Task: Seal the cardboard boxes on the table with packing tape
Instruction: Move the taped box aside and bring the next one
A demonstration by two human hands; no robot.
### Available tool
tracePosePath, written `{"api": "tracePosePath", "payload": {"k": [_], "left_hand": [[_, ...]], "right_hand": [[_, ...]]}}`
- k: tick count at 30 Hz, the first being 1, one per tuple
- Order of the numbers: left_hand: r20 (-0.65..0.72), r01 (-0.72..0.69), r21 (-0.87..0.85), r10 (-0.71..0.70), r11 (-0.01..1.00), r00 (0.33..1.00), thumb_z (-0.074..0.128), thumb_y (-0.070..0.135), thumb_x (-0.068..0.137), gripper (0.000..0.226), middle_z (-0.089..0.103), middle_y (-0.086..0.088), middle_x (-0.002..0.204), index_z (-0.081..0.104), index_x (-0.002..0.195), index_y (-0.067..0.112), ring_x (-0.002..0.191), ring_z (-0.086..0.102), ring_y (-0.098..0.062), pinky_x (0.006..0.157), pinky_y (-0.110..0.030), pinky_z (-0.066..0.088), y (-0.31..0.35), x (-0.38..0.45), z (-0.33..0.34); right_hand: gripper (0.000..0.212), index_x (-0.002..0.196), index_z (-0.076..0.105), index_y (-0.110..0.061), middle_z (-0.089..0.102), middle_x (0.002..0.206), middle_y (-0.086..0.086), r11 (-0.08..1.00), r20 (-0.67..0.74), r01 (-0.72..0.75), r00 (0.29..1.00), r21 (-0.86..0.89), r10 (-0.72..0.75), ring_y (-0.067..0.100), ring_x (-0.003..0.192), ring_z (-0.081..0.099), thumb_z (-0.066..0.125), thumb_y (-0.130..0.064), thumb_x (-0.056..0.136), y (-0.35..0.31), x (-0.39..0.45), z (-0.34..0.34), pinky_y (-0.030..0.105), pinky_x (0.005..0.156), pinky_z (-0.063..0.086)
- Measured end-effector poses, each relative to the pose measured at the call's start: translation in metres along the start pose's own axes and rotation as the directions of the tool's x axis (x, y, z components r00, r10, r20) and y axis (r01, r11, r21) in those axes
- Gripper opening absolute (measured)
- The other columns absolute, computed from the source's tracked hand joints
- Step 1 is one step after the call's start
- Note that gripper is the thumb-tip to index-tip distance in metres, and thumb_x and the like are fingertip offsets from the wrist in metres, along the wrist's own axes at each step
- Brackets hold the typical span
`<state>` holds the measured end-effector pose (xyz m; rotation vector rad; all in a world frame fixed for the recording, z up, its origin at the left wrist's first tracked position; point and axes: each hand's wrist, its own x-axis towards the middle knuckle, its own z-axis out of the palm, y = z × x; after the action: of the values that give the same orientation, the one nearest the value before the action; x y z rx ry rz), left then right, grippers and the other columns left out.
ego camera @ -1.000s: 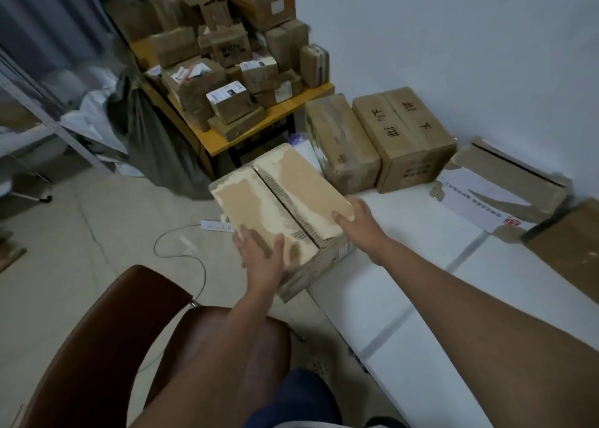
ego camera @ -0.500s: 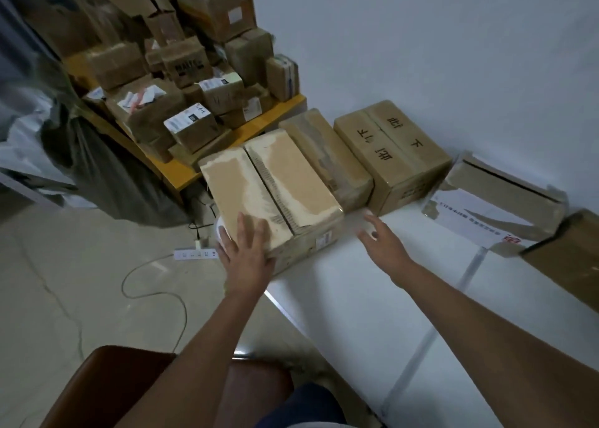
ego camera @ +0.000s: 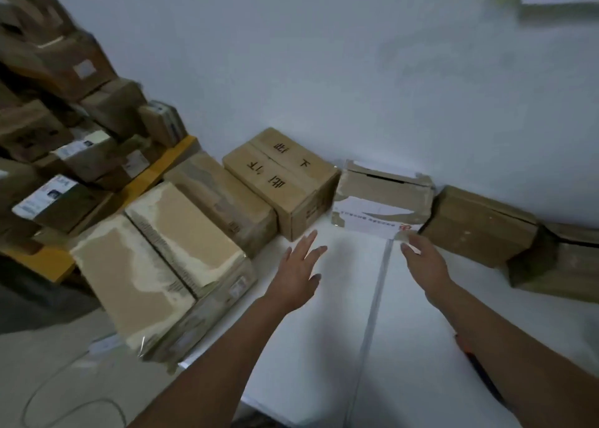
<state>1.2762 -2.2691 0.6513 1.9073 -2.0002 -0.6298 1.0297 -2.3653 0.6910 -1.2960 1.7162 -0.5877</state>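
A row of cardboard boxes stands on the white table [ego camera: 340,330] along the wall. The nearest, a taped box with peeled pale flaps [ego camera: 162,265], sits at the table's left end. Beside it are a worn brown box [ego camera: 223,197] and a box with printed characters [ego camera: 282,181]. Further right stands a torn box with a white label [ego camera: 382,200], its top flaps loose. My left hand [ego camera: 298,272] hovers with fingers spread, holding nothing, in front of the printed box. My right hand [ego camera: 424,262] reaches out flat just short of the torn box. No tape is in view.
More brown boxes [ego camera: 479,226] continue along the wall to the right. A yellow shelf [ego camera: 155,174] at the left is piled with several labelled parcels. Below left lies the floor with a cable [ego camera: 64,408].
My left hand has let go of the peeled box and moved right over the table. My right hand has advanced toward the torn box. The view has swung right and up.
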Motion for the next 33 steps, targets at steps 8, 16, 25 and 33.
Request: {"api": "tracePosePath", "payload": {"k": [8, 16, 25, 33], "left_hand": [[0.064, 0.257, -0.353, -0.251, 0.899, 0.966, 0.06, 0.012, 0.095, 0.058, 0.017, -0.005, 0.163, 0.037, 0.149, 0.018, 0.148, 0.023, -0.024, 0.114, -0.033, 0.03, 0.043, 0.126, -0.001], [0.229, 0.498, -0.724, -0.515, 0.477, 0.826, 0.061, 0.016, 0.096, 0.069, 0.043, -0.002, 0.148, 0.024, 0.154, 0.013, 0.128, 0.048, -0.025, 0.107, -0.041, 0.043, 0.042, 0.194, -0.009], [0.014, 0.445, -0.707, -0.618, 0.55, 0.786, 0.059, 0.02, 0.099, 0.031, 0.064, 0.003, 0.114, 0.056, 0.129, 0.017, 0.096, 0.058, -0.009, 0.071, -0.022, 0.042, 0.066, 0.126, 0.003], [-0.004, 0.442, -0.625, -0.569, 0.644, 0.822, 0.058, 0.019, 0.099, 0.025, 0.065, 0.006, 0.111, 0.058, 0.123, 0.019, 0.1, 0.061, -0.005, 0.068, -0.011, 0.041, 0.079, 0.026, 0.02]], "right_hand": [[0.041, 0.139, 0.044, -0.014, 0.053, 0.127, 0.007, 0.991, -0.011, -0.077, 0.997, 0.107, 0.079, 0.023, 0.11, 0.05, 0.053, -0.023, 0.1, 0.004, 0.049, -0.057, 0.033, 0.092, 0.041], [0.061, 0.15, 0.03, -0.022, 0.043, 0.146, 0.001, 0.947, 0.212, -0.207, 0.965, 0.246, 0.156, 0.023, 0.128, 0.044, 0.056, -0.039, 0.097, -0.001, 0.095, -0.057, 0.04, 0.109, 0.035], [0.043, 0.138, 0.05, -0.016, 0.059, 0.129, 0.001, 0.947, -0.079, -0.08, 0.991, 0.312, 0.11, 0.018, 0.112, 0.056, 0.058, -0.027, 0.097, 0.025, 0.068, -0.04, 0.026, 0.085, 0.04], [0.027, 0.121, 0.053, -0.011, 0.054, 0.116, 0.0, 0.947, -0.276, -0.003, 0.956, 0.321, 0.096, 0.012, 0.104, 0.053, 0.058, -0.007, 0.094, 0.081, -0.038, -0.019, 0.016, 0.082, 0.043]]}}
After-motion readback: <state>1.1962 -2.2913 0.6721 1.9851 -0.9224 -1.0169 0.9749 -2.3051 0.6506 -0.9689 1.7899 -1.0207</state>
